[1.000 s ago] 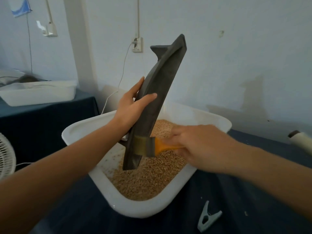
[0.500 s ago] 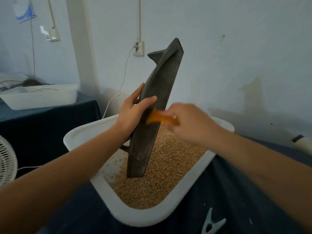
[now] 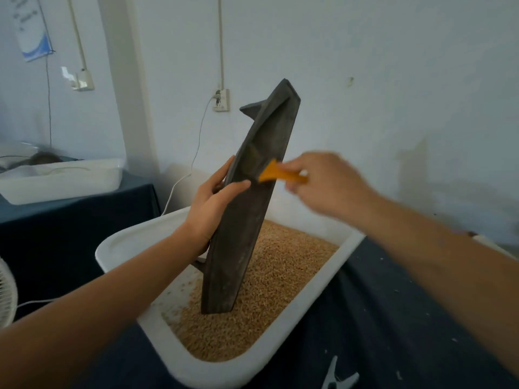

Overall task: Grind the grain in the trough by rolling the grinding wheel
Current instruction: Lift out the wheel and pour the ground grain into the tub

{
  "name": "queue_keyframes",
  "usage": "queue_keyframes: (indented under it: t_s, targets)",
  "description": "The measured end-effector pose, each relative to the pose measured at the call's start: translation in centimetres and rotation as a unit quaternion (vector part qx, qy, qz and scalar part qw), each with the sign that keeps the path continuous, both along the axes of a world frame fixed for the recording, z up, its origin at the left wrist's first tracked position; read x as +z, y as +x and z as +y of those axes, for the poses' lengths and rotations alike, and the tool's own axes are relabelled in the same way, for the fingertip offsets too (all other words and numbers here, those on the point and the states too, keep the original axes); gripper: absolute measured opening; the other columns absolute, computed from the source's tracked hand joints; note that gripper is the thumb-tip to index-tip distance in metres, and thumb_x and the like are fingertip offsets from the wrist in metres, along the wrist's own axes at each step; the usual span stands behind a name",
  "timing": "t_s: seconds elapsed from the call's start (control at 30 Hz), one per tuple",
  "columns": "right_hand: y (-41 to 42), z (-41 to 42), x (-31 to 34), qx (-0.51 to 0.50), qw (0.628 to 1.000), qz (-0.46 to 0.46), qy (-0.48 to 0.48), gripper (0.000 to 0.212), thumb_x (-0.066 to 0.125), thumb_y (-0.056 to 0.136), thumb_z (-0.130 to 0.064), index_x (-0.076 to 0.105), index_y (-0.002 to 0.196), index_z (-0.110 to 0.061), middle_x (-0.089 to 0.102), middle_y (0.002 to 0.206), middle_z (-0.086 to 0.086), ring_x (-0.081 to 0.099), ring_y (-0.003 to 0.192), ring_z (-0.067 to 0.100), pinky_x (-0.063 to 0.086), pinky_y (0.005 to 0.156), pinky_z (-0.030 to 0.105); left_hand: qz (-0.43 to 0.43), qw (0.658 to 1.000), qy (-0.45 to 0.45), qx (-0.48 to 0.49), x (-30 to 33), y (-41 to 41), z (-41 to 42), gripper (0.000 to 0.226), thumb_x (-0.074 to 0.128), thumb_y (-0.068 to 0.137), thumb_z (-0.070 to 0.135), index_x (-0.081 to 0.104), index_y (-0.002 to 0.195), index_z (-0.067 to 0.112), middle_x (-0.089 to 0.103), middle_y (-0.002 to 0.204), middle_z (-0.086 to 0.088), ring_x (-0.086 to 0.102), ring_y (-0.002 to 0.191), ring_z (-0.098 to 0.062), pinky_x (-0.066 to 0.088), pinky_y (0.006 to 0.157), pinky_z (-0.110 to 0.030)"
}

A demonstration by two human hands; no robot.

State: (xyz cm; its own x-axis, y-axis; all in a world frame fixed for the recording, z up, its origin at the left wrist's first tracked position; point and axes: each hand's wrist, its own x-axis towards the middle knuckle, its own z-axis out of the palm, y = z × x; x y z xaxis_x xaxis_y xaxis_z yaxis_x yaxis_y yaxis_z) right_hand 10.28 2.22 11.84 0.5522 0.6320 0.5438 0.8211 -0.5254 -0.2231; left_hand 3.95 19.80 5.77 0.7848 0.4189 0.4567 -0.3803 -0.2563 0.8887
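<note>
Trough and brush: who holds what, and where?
Left hand grips the upended trough mid-length by its edge; right hand pinches the orange brush by its handle.

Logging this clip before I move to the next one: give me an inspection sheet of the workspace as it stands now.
Surface: dark blue cloth-covered table, scattered specks on it.
Job's things: dark grinding trough stood on end, tilted, lower end in the grain filling a white tub; grinding wheel not seen.
Clutter: white clothespin near the front edge.
Hands: left hand grips the trough's edge; right hand pinches an orange brush against the trough's inner face, blurred.
Cables: white cord from a wall socket.
Surroundings: second white tub on another table, fan at left.
</note>
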Motion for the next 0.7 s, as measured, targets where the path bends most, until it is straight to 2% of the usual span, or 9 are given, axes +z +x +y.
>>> queue_keyframes:
  t_s: [0.13,0.17,0.27,0.33,0.4,0.47,0.53,0.63,0.7]
  targets:
    - [-2.7,-0.8,-4.1,0.136,0.967,0.107,-0.187,0.028,0.054,0.091,-0.021,0.065,0.113,-0.034,0.061,0.097,-0.006,0.057,0.085,0.014,0.048,0.073,0.028,-0.001,1.0,0.001,0.021,-0.3,0.2,0.1,0.062,0.065,0.077,0.042,0.045,0.135,0.038,0.062,0.117,0.012,0.062,0.101,-0.012,0.055,0.07,-0.02]
    - [-2.8,-1.6,-4.2,0.131,0.963,0.106,-0.211,0.03,0.055,0.09,-0.022,0.064,0.114,-0.039,0.062,0.097,-0.009,0.058,0.085,0.013,0.047,0.073,0.028,0.003,1.0,0.002,0.029,-0.3,0.2,0.2,0.061,0.065,0.079,0.04,0.044,0.136,0.039,0.06,0.119,0.011,0.061,0.102,-0.012,0.054,0.067,-0.018]
    - [-1.5,-4.5,-2.7,0.026,0.98,0.035,-0.195,0.034,0.054,0.09,-0.025,0.059,0.115,-0.046,0.062,0.096,-0.009,0.058,0.083,0.013,0.046,0.068,0.027,0.022,0.998,0.006,0.052,-0.3,0.1,0.0,0.057,0.063,0.085,0.033,0.043,0.138,0.038,0.059,0.117,0.011,0.061,0.097,-0.008,0.051,0.059,-0.012]
    - [-0.7,-7.1,-1.2,-0.034,0.981,0.025,-0.19,0.034,0.055,0.089,-0.024,0.06,0.115,-0.047,0.064,0.105,-0.008,0.059,0.089,0.014,0.049,0.076,0.031,0.023,0.997,0.0,0.07,0.4,-0.2,-0.4,0.056,0.064,0.085,0.03,0.044,0.137,0.038,0.062,0.109,0.012,0.062,0.09,-0.006,0.051,0.058,-0.014]
    - [0.0,-10.4,0.4,-0.076,0.991,0.051,-0.096,0.035,0.059,0.089,-0.026,0.059,0.119,-0.045,0.063,0.114,-0.008,0.057,0.093,0.012,0.045,0.082,0.028,0.019,0.997,-0.015,0.078,1.7,-0.6,-1.0,0.053,0.063,0.085,0.029,0.047,0.135,0.037,0.064,0.102,0.011,0.063,0.086,-0.008,0.05,0.064,-0.021]
    - [0.7,-14.3,1.7,-0.099,0.993,0.055,0.037,0.035,0.06,0.089,-0.028,0.058,0.122,-0.04,0.062,0.104,-0.006,0.053,0.079,0.007,0.038,0.068,0.023,0.012,0.995,-0.037,0.087,3.1,-1.1,-1.9,0.041,0.062,0.085,0.033,0.056,0.125,0.036,0.067,0.099,0.007,0.064,0.085,-0.013,0.05,0.066,-0.027]
    - [0.7,-18.6,2.1,-0.109,0.983,0.064,0.135,0.035,0.059,0.089,-0.031,0.057,0.123,-0.038,0.057,0.088,-0.013,0.047,0.068,0.001,0.032,0.059,0.019,0.023,0.994,-0.08,0.077,4.4,-1.8,-3.2,0.029,0.063,0.081,0.041,0.065,0.107,0.029,0.071,0.092,0.0,0.067,0.077,-0.017,0.05,0.06,-0.026]
    - [-1.1,-24.4,-0.2,-0.157,0.967,0.073,0.189,0.036,0.057,0.089,-0.032,0.056,0.125,-0.036,0.053,0.081,-0.018,0.048,0.068,0.005,0.032,0.06,0.018,0.025,0.988,-0.15,-0.003,6.1,-3.1,-5.7,0.028,0.063,0.078,0.038,0.07,0.092,0.014,0.073,0.075,-0.004,0.069,0.061,-0.018,0.055,0.053,-0.025]
    - [-2.8,-28.0,-3.0,-0.209,0.962,0.045,0.173,0.037,0.059,0.088,-0.024,0.058,0.125,-0.03,0.062,0.095,-0.005,0.055,0.082,0.015,0.038,0.07,0.022,0.036,0.99,-0.135,-0.034,6.7,-3.7,-7.7,0.031,0.06,0.081,0.033,0.07,0.102,0.012,0.073,0.09,-0.005,0.069,0.073,-0.018,0.058,0.066,-0.028]
